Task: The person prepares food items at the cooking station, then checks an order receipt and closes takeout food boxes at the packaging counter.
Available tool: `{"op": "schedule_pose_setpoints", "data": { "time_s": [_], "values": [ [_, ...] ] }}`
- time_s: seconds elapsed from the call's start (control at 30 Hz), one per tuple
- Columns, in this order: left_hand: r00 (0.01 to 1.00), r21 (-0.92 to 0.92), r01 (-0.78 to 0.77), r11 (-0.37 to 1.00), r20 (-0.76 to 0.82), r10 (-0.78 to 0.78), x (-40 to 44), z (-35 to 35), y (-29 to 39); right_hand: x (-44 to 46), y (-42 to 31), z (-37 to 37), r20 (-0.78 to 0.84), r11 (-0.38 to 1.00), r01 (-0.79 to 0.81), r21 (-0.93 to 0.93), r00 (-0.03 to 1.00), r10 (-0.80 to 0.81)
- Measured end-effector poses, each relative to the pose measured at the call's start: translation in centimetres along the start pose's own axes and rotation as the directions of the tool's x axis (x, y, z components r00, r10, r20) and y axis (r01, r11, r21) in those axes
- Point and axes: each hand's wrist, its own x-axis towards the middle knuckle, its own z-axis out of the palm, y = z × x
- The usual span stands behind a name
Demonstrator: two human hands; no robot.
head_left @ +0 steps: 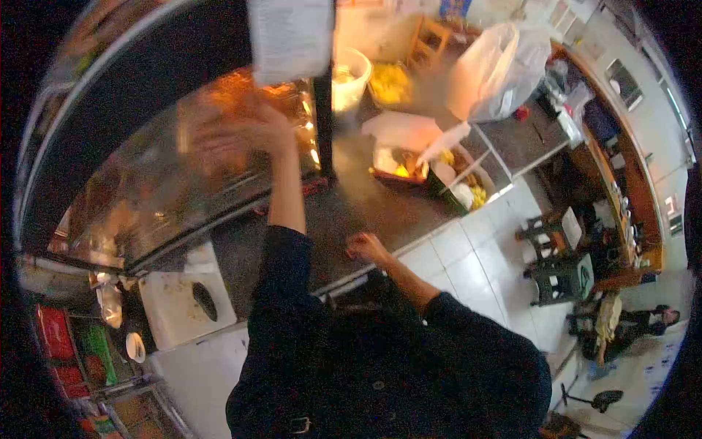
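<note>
In the head view my left hand point(252, 132) is raised in front of the glass of a lit display case point(168, 183). Its fingers point left, spread and blurred, with nothing visible in them. Lower down, my right hand point(364, 249) hovers by the near edge of the dark counter point(322, 234). Its fingers are curled, and whatever they may hold is too small to make out. Beyond it on the counter sit an open box point(398, 135) with food inside and a container of mixed food point(475, 183).
A white bucket point(349, 77), a tray of yellow food point(390, 84) and a plastic bag point(501, 73) stand farther back. A white paper point(291, 40) hangs at the case's corner. A white cutting board point(179, 311) lies lower left. Stools point(563, 282) and a seated person point(643, 322) are right.
</note>
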Motion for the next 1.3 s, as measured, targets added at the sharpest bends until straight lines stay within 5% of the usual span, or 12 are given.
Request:
{"op": "schedule_pose_setpoints", "data": {
  "time_s": [0.07, 0.27, 0.33, 0.4, 0.43, 0.5, 0.53, 0.8, 0.9, 1.1, 1.2, 1.3],
  "values": [
    [0.996, -0.042, -0.059, 0.997, -0.072, 0.056, 1.4, 0.9, -0.9, 1.7, 1.4, -2.0, 0.049, 0.956, -0.022, 0.293, 0.999, 0.008],
    [0.967, -0.077, -0.193, 0.978, -0.187, 0.176, 6.1, 0.2, -3.8, -0.9, 2.9, -10.5, -0.218, 0.914, -0.064, 0.401, 0.962, 0.163],
    [0.961, -0.080, -0.209, 0.975, -0.200, 0.190, 7.0, -0.3, -4.3, -3.0, 6.7, -12.3, -0.710, 0.995, 0.053, 0.088, 0.703, 0.026],
    [0.944, -0.069, -0.235, 0.970, -0.254, 0.210, 8.6, -1.7, -4.6, -5.5, 7.2, -14.6, -0.875, 0.979, 0.196, -0.058, 0.461, -0.144],
    [0.929, -0.046, -0.249, 0.967, -0.294, 0.225, 9.3, -2.6, -4.7, -7.3, 7.7, -15.7, -0.865, 0.967, 0.152, 0.206, 0.491, 0.107],
    [0.906, -0.014, -0.257, 0.966, -0.351, 0.236, 9.9, -4.0, -4.0, -6.3, 11.2, -17.3, -0.904, 0.962, 0.273, -0.028, 0.403, -0.141],
    [0.910, 0.001, -0.239, 0.971, -0.347, 0.225, 9.5, -4.8, -3.5, -7.2, 9.1, -17.9, -0.868, 0.999, -0.015, -0.032, 0.497, -0.020],
    [0.976, -0.299, -0.192, 0.935, -0.161, 0.149, 6.2, -8.2, 0.7, -5.3, 7.7, -16.8, -0.782, 0.987, -0.019, -0.158, 0.613, -0.113],
    [0.982, -0.756, -0.118, 0.644, 0.008, 0.190, 5.6, -11.2, 5.9, -5.5, 6.4, -14.8, -0.738, 0.994, 0.006, -0.113, 0.669, -0.088],
    [0.669, -0.679, 0.069, 0.731, 0.575, 0.471, 8.2, -14.2, 13.6, -3.2, 7.9, -10.8, -0.631, 0.986, 0.126, -0.112, 0.757, -0.169],
    [0.638, -0.808, 0.353, 0.471, 0.576, 0.510, 8.3, -12.0, 13.5, -3.8, 3.6, -9.9, -0.570, 0.981, 0.135, -0.135, 0.800, -0.189],
    [0.662, -0.859, 0.094, 0.503, 0.431, 0.613, 8.8, -12.8, 13.3, -1.5, 5.7, -9.5, -0.530, 0.967, 0.185, -0.178, 0.810, -0.252]
  ]
}}
